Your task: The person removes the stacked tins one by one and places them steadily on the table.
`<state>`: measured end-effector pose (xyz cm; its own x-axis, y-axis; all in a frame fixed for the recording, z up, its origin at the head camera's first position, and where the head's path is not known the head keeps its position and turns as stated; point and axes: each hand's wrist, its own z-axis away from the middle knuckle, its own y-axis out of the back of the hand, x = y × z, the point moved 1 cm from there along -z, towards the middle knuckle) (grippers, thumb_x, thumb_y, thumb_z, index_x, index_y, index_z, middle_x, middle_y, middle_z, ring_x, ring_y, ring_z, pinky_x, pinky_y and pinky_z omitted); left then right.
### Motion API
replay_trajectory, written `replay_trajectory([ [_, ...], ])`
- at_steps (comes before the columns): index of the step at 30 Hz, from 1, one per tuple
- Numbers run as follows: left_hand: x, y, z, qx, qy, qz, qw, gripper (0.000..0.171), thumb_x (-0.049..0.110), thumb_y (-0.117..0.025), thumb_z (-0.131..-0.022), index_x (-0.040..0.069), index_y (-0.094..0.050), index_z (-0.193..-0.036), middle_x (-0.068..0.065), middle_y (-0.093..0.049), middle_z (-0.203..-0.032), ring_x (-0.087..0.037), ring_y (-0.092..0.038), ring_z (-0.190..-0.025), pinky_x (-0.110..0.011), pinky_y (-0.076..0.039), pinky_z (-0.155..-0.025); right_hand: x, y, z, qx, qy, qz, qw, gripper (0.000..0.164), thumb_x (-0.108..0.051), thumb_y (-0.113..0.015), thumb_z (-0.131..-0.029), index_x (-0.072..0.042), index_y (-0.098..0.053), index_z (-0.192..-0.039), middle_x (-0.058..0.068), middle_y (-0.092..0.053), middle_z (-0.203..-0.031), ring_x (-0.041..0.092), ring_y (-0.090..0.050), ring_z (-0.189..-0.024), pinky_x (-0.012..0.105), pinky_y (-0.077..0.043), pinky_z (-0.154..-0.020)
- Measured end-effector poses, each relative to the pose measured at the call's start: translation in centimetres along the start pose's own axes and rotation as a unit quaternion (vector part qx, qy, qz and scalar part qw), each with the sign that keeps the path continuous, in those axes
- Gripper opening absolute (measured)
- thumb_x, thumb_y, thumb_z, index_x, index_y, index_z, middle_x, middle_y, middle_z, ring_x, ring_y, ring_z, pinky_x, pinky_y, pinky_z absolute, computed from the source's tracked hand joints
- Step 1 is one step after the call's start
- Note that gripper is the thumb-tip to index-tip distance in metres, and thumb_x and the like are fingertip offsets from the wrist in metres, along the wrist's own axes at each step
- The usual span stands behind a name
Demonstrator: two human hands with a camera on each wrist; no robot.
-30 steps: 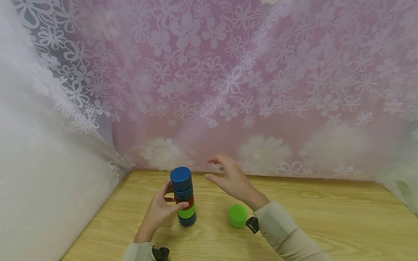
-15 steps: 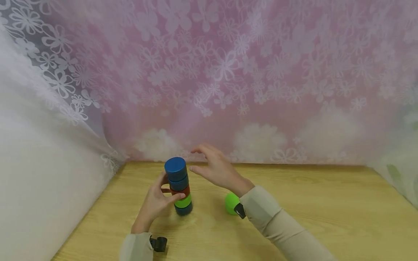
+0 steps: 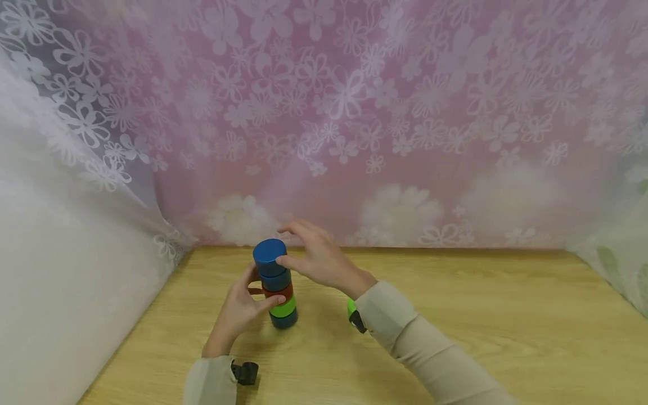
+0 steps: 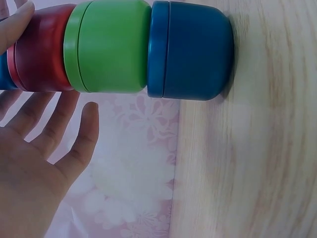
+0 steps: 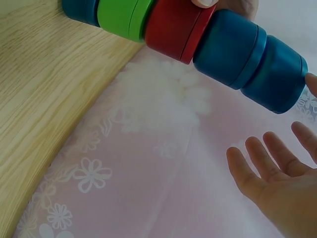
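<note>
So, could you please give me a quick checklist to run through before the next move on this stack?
1. Left hand steadies stack at the red cup: ok.
2. Right hand thumb at the top blue cup: ok; firm grip: cannot tell.
3. Stack upright on the table: ok in head view.
4. Bottom blue cup flat on the wood: ok.
5. Loose green cup clear of the sleeve: not ok, partly hidden behind it.
</note>
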<state>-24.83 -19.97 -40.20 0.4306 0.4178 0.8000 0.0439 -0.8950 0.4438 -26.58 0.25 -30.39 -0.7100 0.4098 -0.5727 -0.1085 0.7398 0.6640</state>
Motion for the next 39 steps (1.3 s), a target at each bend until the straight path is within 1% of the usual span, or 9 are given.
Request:
replay_trajectory([
  [4, 0.0, 0.0, -0.2, -0.001, -0.001, 0.0, 1.0, 0.08, 0.005, -0.086, -0.081, 0.005, -0.045, -0.149, -0.018, -0.063, -0.128, -0.037, -0.061, -0.113, -0.059, -0.053, -0.089, -0.2, -0.1, -0.4, -0.004, -0.002, -0.006, 1.0, 0.053, -0.016, -0.076, -0.093, -0.004, -0.056, -0.14, 0.011, -0.056, -0.142, 0.03, -0.052, -0.132, 0.052, -0.044, -0.106],
  [9, 0.0, 0.0, -0.1, -0.008, 0.0, 0.001, 1.0, 0.08, 0.003, -0.086, -0.081, 0.004, -0.045, -0.149, -0.019, -0.063, -0.128, -0.039, -0.061, -0.112, -0.059, -0.054, -0.088, -0.3, -0.3, -0.4, -0.021, -0.009, -0.014, 1.0, 0.056, -0.018, -0.078, -0.093, -0.006, -0.054, -0.142, 0.01, -0.053, -0.144, 0.03, -0.051, -0.133, 0.051, -0.044, -0.106],
  [14, 0.0, 0.0, -0.1, -0.011, -0.003, 0.005, 0.9999, 0.078, 0.004, -0.085, -0.082, 0.003, -0.045, -0.149, -0.019, -0.063, -0.128, -0.039, -0.061, -0.112, -0.059, -0.054, -0.088, -0.3, -0.4, -0.4, -0.021, 0.003, -0.011, 1.0, 0.056, -0.018, -0.079, -0.091, -0.005, -0.055, -0.14, 0.01, -0.054, -0.144, 0.03, -0.051, -0.133, 0.051, -0.045, -0.106],
  [21, 0.0, 0.1, -0.1, -0.003, 0.006, -0.001, 1.0, 0.068, 0.008, -0.081, -0.088, 0.003, -0.048, -0.147, -0.018, -0.064, -0.128, -0.036, -0.062, -0.11, -0.052, -0.056, -0.087, -0.1, -1.0, -0.5, -0.022, 0.023, -0.003, 0.999, 0.055, -0.017, -0.079, -0.091, -0.004, -0.056, -0.139, 0.011, -0.056, -0.141, 0.031, -0.053, -0.131, 0.05, -0.045, -0.106],
  [26, 0.0, 0.1, 0.0, -0.003, 0.011, 0.001, 0.9999, 0.063, 0.011, -0.079, -0.09, 0.003, -0.05, -0.146, -0.018, -0.064, -0.129, -0.034, -0.062, -0.111, -0.049, -0.056, -0.088, -0.2, -1.2, -0.4, -0.024, 0.024, -0.008, 0.999, 0.056, -0.014, -0.08, -0.09, -0.003, -0.056, -0.138, 0.012, -0.056, -0.14, 0.031, -0.056, -0.127, 0.049, -0.047, -0.104],
  [31, 0.0, 0.1, 0.1, -0.005, 0.016, 0.007, 0.9998, 0.063, 0.013, -0.08, -0.09, 0.006, -0.051, -0.146, -0.016, -0.064, -0.128, -0.033, -0.062, -0.111, -0.048, -0.056, -0.089, -0.2, -1.6, -0.3, -0.031, 0.021, -0.016, 0.999, 0.057, -0.013, -0.08, -0.09, -0.003, -0.054, -0.14, 0.012, -0.056, -0.14, 0.03, -0.057, -0.125, 0.048, -0.049, -0.102],
  [36, -0.1, 0.2, 0.1, -0.006, 0.013, 0.008, 0.9999, 0.063, 0.012, -0.081, -0.089, 0.007, -0.052, -0.145, -0.014, -0.065, -0.127, -0.032, -0.062, -0.111, -0.048, -0.056, -0.089, -0.2, -1.9, -0.3, -0.029, 0.029, -0.015, 0.999, 0.053, -0.011, -0.079, -0.091, -0.003, -0.056, -0.138, 0.011, -0.057, -0.137, 0.029, -0.057, -0.124, 0.048, -0.049, -0.102],
  [39, -0.1, 0.2, 0.1, -0.007, 0.01, 0.01, 0.9999, 0.065, 0.012, -0.081, -0.088, 0.007, -0.052, -0.146, -0.014, -0.065, -0.127, -0.032, -0.062, -0.11, -0.048, -0.056, -0.088, -0.1, -2.1, -0.3, -0.023, 0.035, -0.019, 0.999, 0.046, -0.009, -0.078, -0.091, -0.002, -0.059, -0.132, 0.012, -0.057, -0.134, 0.029, -0.058, -0.122, 0.049, -0.049, -0.101],
])
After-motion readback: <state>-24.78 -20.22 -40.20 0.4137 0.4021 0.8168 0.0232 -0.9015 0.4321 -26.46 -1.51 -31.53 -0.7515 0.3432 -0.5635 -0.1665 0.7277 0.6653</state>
